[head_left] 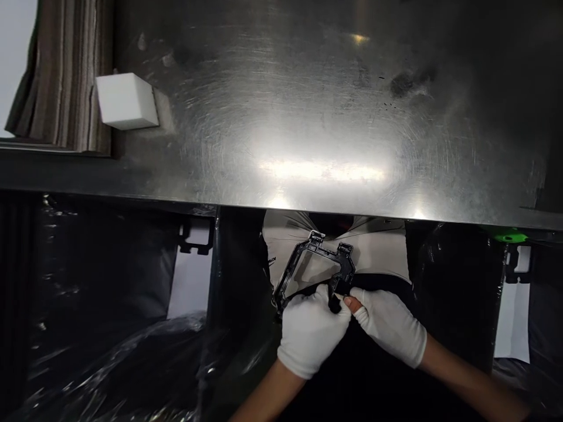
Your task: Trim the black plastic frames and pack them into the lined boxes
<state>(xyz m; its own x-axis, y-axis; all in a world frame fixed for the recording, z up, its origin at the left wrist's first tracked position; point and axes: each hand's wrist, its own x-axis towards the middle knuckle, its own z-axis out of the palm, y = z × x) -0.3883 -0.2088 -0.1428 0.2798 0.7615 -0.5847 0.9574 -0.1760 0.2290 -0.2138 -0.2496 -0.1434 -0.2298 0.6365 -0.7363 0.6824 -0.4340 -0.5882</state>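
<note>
A black moulded plastic frame [345,266], with an open middle and small tabs on its far edge, is held tilted over my lap, just below the table edge. My left hand [310,331], in a white glove, is closed round the near side of this frame. Beside it my right hand [389,322], also gloved, has a bare thumb tip showing. Its fingers are pinched together at the frame's near right corner. Whatever lies between those fingertips is too small and hidden to make out.
A scratched metal table [264,105] spans the far side. On it stand a white block [127,102] and a stack of brown sheets [73,76] at the left. Black plastic-lined bins [118,269] flank my lap. A green object [510,235] sits under the table edge at right.
</note>
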